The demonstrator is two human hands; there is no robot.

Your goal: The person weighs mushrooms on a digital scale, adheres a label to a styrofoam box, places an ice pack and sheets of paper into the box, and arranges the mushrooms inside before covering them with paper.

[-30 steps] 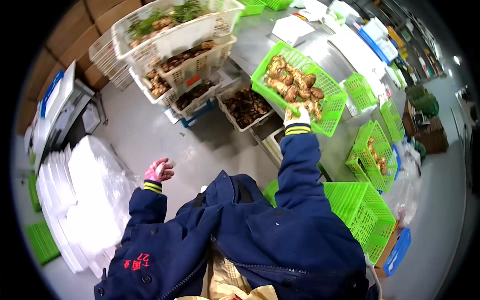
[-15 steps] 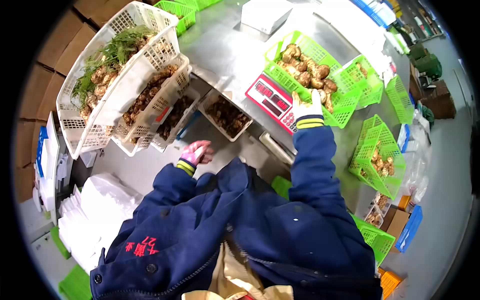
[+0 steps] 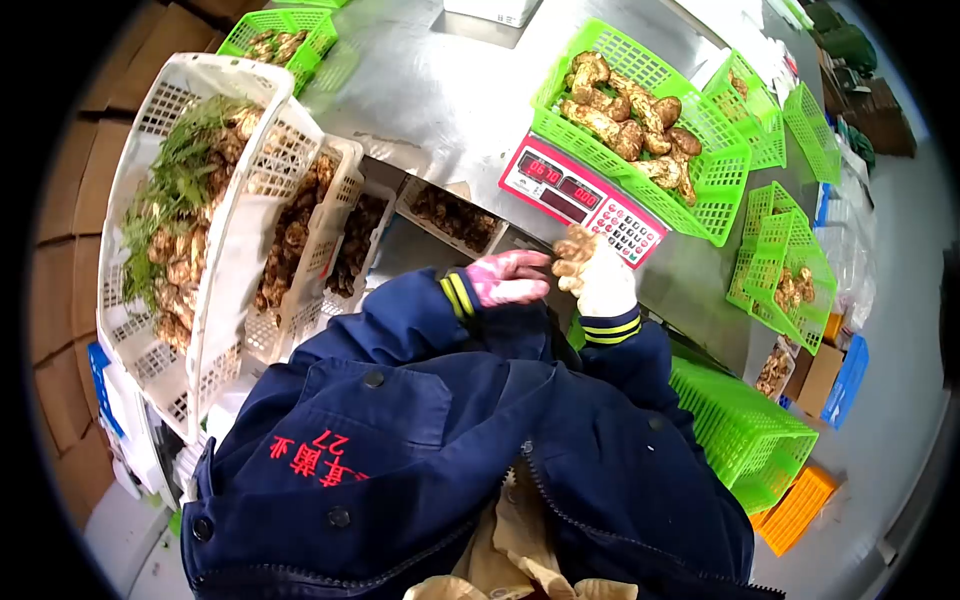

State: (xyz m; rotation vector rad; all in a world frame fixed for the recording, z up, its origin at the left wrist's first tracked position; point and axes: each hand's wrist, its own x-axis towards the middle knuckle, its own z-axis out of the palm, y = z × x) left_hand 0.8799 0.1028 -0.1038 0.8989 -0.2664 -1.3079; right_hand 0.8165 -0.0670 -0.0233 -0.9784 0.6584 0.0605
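My left hand (image 3: 508,279), in a pink-stained glove, has its fingers stretched out, pointing right, with nothing visible in them. Close beside it is my right hand (image 3: 605,283) in a whitish glove, fingers curled in. Its fingertip side is brown and lumpy; I cannot tell a held mushroom from soiled glove there. Both hands are in front of my jacket, by the near edge of the red-and-white scale (image 3: 530,187). A green basket (image 3: 715,215) rests on the scale, with several brown mushrooms (image 3: 630,140) inside.
White crates (image 3: 210,290) of mushrooms stand at the left, one topped with green fronds (image 3: 170,200). More green baskets (image 3: 790,310) are at the right, and an orange crate (image 3: 795,510) is low down. A white box (image 3: 495,8) is at the metal table's (image 3: 430,90) far side.
My right hand has drawn back from the basket on the scale toward my body. My left hand has moved right, beside it. The view has shifted.
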